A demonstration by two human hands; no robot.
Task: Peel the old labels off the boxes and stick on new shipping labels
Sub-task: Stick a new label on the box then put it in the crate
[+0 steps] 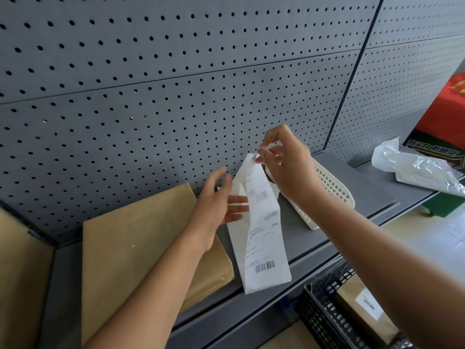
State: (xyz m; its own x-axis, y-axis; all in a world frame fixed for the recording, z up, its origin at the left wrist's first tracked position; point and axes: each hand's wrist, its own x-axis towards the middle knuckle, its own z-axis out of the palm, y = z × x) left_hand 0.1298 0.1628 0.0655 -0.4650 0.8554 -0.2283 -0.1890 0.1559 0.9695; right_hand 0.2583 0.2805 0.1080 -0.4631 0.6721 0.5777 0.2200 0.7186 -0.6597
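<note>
The right hand (281, 162) pinches the top of the long label (264, 235), which hangs straight down, with the left hand (216, 205) open-fingered at its left edge, nearer the box (141, 235).

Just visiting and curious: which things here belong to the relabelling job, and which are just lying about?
Job: shipping label, pinched at its top by the right hand; left hand open at its edge; cardboard box on the shelf; labelled box in the black crate.
Lying about: white plastic basket; crumpled plastic bag; red and green carton.
</note>
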